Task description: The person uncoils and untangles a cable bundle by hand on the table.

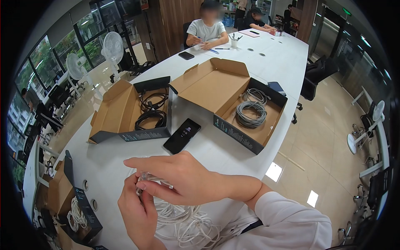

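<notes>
Both of my hands meet above the near part of the white table, gripping a white cable (157, 178) between them. My left hand (139, 212) comes up from below, its fingers closed around the cable's end, where a small clear plug seems to show. From the right, my right hand (181, 177) reaches across with its thumb and fingers bent around the same cable; its index finger points left. Under my hands lies a loose, tangled pile of white cable (191, 223). Part of that pile is hidden behind my hands and wrists.
An open box (233, 137) holds coiled grey cables (251, 114). Another box (146, 135) holds black cables (151, 120), and a third (89, 212) at left holds white cable (77, 214). A smartphone (182, 136) lies between boxes. Two people sit at the table's far end (287, 46).
</notes>
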Demonstrator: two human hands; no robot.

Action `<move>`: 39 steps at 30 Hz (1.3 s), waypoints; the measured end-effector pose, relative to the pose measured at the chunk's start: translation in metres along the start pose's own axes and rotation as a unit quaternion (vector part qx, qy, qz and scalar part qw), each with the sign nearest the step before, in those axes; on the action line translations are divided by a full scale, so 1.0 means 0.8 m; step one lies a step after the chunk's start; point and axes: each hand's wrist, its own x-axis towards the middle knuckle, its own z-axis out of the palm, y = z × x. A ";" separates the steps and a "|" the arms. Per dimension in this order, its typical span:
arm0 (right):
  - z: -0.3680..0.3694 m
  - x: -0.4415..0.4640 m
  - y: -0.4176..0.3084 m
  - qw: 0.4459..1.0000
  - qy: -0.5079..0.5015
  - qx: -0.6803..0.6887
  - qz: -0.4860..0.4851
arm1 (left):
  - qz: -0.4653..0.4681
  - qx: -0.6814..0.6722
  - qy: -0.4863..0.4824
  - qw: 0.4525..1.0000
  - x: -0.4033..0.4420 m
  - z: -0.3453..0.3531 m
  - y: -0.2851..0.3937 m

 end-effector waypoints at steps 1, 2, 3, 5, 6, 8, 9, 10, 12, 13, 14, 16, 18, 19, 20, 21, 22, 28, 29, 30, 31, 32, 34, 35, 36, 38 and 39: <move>0.000 0.000 0.001 1.000 -0.002 0.000 -0.003 | -0.001 -0.004 0.000 1.000 -0.001 0.000 -0.001; 0.000 -0.001 0.002 1.000 -0.004 0.000 -0.006 | -0.002 -0.008 0.001 1.000 -0.001 0.001 -0.001; 0.000 -0.001 0.002 1.000 -0.006 0.001 -0.009 | -0.003 -0.011 0.001 1.000 -0.001 0.000 -0.001; 0.000 -0.001 0.001 1.000 -0.013 -0.005 -0.003 | 0.000 -0.014 -0.002 1.000 0.001 0.000 0.002; 0.000 -0.001 0.001 1.000 -0.016 -0.008 -0.001 | 0.002 -0.016 -0.003 1.000 0.002 0.000 0.003; -0.003 0.001 -0.004 0.999 -0.028 -0.014 0.010 | 0.000 -0.014 -0.008 1.000 0.003 0.000 0.004; -0.004 0.002 -0.005 0.999 -0.035 -0.016 0.015 | -0.001 -0.013 -0.010 1.000 0.003 0.000 0.004; -0.003 0.002 -0.003 0.999 -0.027 -0.016 0.003 | -0.003 -0.011 -0.010 1.000 0.003 0.000 0.005; -0.001 0.001 0.004 1.000 -0.014 -0.015 -0.022 | -0.005 -0.006 -0.010 1.000 0.003 0.000 0.006; -0.002 0.001 0.003 1.000 -0.016 -0.014 -0.018 | -0.015 -0.009 -0.013 1.000 0.003 0.000 0.007; -0.003 0.002 0.002 1.000 -0.020 -0.011 -0.014 | -0.026 -0.011 -0.016 0.999 0.003 -0.001 0.008; -0.005 0.003 0.000 1.000 -0.028 -0.004 -0.008 | -0.018 -0.002 -0.008 1.000 0.001 0.001 0.005; -0.009 0.004 -0.002 0.999 -0.036 0.003 -0.004 | 0.023 0.018 0.011 1.000 0.001 0.007 -0.003; -0.010 0.005 -0.003 0.999 -0.039 0.001 0.000 | 0.011 0.008 0.008 1.000 0.001 0.007 -0.003; -0.012 0.005 -0.005 0.999 -0.042 -0.001 0.005 | -0.001 -0.001 0.006 1.000 0.001 0.007 0.001; -0.014 0.006 -0.006 0.999 -0.046 -0.003 0.009 | -0.013 -0.011 0.004 1.000 0.002 0.008 0.004; -0.017 0.006 -0.009 0.999 -0.039 -0.004 0.023 | 0.003 -0.005 0.002 1.000 0.005 0.009 0.008; -0.011 0.003 -0.008 0.999 -0.030 0.021 0.020 | -0.010 0.023 0.002 1.000 0.000 -0.008 0.016; -0.012 0.003 -0.008 0.999 -0.040 0.018 0.020 | -0.003 0.003 0.002 1.000 0.003 -0.002 0.017; -0.011 0.005 -0.008 0.998 -0.055 0.025 0.014 | -0.004 -0.007 0.008 1.000 0.004 0.000 0.016; -0.006 0.005 -0.005 0.999 -0.036 0.027 -0.005 | -0.010 -0.010 0.017 1.000 0.002 -0.005 0.015; -0.001 0.003 0.001 0.999 -0.017 0.031 -0.021 | -0.005 0.005 0.018 1.000 -0.001 -0.009 0.013; 0.002 0.003 0.005 0.999 0.003 0.021 -0.042 | 0.019 0.021 0.021 0.999 0.003 -0.006 0.011; 0.003 0.002 0.005 0.999 0.004 0.013 -0.042 | 0.014 0.008 0.016 1.000 0.005 -0.004 0.013; 0.002 0.001 0.005 0.999 0.004 0.006 -0.040 | 0.005 -0.004 0.011 1.000 0.004 -0.003 0.014; -0.005 0.001 -0.003 1.000 -0.018 0.006 0.000 | -0.011 -0.010 0.002 1.000 0.002 -0.003 0.014; -0.005 0.001 -0.005 0.999 -0.029 0.010 0.018 | -0.015 -0.004 -0.001 1.000 0.002 -0.003 0.011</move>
